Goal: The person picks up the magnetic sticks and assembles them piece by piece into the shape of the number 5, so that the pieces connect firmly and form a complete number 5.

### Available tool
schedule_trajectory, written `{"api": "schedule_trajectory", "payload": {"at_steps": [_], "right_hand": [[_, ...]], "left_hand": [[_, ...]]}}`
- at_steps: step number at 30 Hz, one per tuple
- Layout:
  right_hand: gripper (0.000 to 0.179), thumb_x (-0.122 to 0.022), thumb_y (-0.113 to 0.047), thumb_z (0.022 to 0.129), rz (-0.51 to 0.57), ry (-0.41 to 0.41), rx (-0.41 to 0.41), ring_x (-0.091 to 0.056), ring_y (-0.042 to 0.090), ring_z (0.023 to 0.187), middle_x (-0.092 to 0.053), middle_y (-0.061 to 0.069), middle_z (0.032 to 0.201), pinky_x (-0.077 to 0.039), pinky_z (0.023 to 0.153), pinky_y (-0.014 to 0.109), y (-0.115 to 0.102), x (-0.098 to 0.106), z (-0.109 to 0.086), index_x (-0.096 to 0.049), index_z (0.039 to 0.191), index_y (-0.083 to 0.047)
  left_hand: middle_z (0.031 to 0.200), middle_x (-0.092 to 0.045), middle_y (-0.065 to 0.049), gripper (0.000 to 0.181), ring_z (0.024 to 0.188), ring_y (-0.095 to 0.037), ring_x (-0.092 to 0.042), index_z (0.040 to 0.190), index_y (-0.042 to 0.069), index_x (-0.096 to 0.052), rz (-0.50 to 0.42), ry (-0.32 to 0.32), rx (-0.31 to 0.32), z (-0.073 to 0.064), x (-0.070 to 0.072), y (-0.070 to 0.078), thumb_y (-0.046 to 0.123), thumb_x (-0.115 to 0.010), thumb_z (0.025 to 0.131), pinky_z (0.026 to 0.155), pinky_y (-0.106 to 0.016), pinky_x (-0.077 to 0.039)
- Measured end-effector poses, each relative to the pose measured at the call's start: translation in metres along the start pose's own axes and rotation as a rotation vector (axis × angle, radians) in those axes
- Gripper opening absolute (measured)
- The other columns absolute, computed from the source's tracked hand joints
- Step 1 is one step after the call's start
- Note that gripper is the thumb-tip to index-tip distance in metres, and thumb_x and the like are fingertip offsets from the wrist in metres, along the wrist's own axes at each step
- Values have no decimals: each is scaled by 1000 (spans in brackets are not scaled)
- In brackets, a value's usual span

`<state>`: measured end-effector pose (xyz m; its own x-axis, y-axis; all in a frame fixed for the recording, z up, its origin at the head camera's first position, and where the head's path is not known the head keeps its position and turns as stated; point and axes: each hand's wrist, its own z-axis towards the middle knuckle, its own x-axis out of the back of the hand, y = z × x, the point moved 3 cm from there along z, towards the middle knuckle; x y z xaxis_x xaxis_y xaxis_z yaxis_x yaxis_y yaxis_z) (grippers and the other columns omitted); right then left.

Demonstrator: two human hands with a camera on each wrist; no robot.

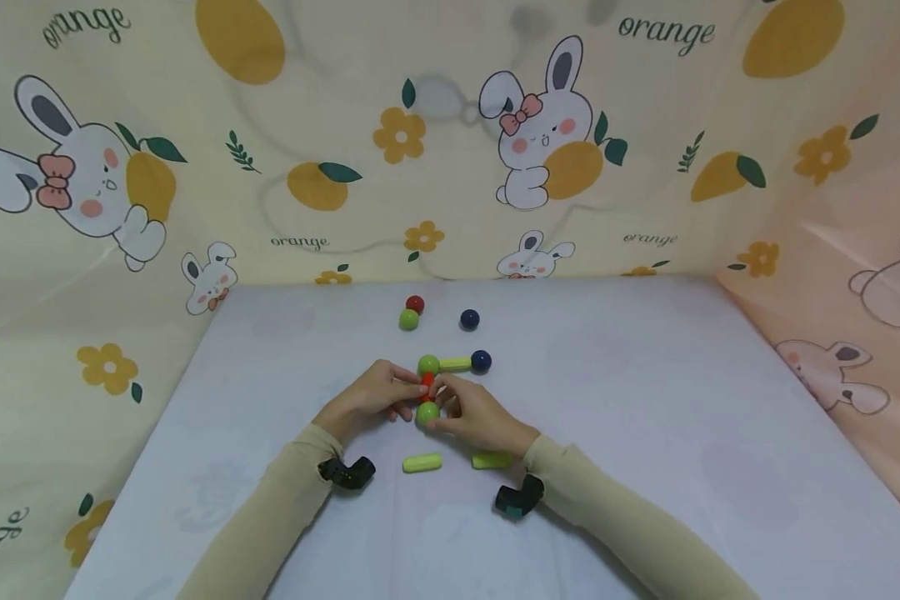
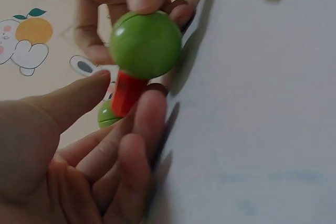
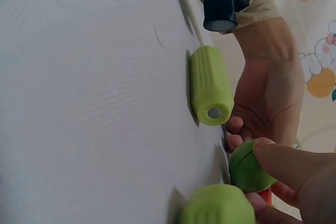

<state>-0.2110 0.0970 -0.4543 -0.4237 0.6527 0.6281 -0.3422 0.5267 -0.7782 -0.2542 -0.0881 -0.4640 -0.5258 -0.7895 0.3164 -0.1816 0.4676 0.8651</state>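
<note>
My left hand point(image 1: 378, 394) pinches a short red rod point(image 2: 127, 94) between thumb and fingers. The right hand point(image 1: 480, 414) holds a green ball point(image 2: 146, 44) at the rod's near end, its thumb against the ball in the right wrist view. At the rod's far end is another green ball point(image 1: 428, 364). From that ball a yellow-green rod point(image 1: 455, 364) runs right to a dark blue ball point(image 1: 481, 361), together making an L shape. The fingers hide part of the red rod.
Two loose yellow-green rods, a left one point(image 1: 422, 463) and a right one point(image 1: 491, 460), lie nearer me; a silver disc shows in one end. Farther back are a red ball point(image 1: 415, 304), a green ball point(image 1: 408, 319) and a dark blue ball point(image 1: 469, 319). A printed cloth point(image 1: 450, 192) backs the white table point(image 1: 645, 417).
</note>
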Motion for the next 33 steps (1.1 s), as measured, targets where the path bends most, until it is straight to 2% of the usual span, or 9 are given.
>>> {"api": "schedule_trajectory", "payload": {"at_steps": [5, 11, 15, 20, 27, 33], "right_hand": [[30, -78, -20, 89, 48, -13, -18, -61, 12, 82, -69, 4, 110, -50, 76, 24, 4, -1, 2, -58, 112, -16], [30, -78, -19, 89, 87, -6, -33, -60, 14, 83, -69, 4, 111, -50, 77, 25, 5, -1, 6, -58, 111, -16], [29, -78, -21, 89, 85, 0, -39, -60, 14, 83, -69, 5, 111, -49, 77, 26, 6, 1, 6, -58, 110, -16], [26, -77, -21, 91, 89, -5, -27, -60, 14, 83, -68, 6, 112, -48, 78, 25, 10, 3, 3, -59, 109, -15], [26, -75, -18, 92, 82, -17, -7, -59, 12, 84, -65, 5, 114, -48, 77, 24, 11, 3, 5, -59, 112, -14], [26, -76, -17, 91, 74, -27, -14, -56, 12, 81, -64, 5, 112, -47, 73, 23, 9, 4, 6, -60, 112, -13]], "left_hand": [[79, -74, -3, 38, 61, -11, -65, 128, -1, -62, 38, -38, -12, -5, 4, 0, 22, -68, 97, 56, -22, -52], [97, -73, -8, 37, 73, -15, -64, 124, 4, -50, 59, -110, -133, -8, 9, 4, 14, -70, 95, 63, -26, -52], [103, -71, -13, 45, 70, -16, -61, 127, 6, -46, 65, -151, -197, -9, 3, 7, 10, -73, 92, 63, -26, -50], [113, -68, -16, 52, 63, -17, -56, 132, 11, -42, 115, -185, -220, -12, -3, 11, 10, -74, 91, 63, -26, -50], [122, -60, -15, 55, 69, -16, -54, 138, 16, -48, 213, -171, -237, -14, -4, 15, 9, -75, 90, 65, -25, -49], [124, -60, -16, 56, 72, -16, -56, 140, 15, -50, 219, -172, -243, -16, -3, 14, 12, -76, 90, 68, -26, -50]]}}
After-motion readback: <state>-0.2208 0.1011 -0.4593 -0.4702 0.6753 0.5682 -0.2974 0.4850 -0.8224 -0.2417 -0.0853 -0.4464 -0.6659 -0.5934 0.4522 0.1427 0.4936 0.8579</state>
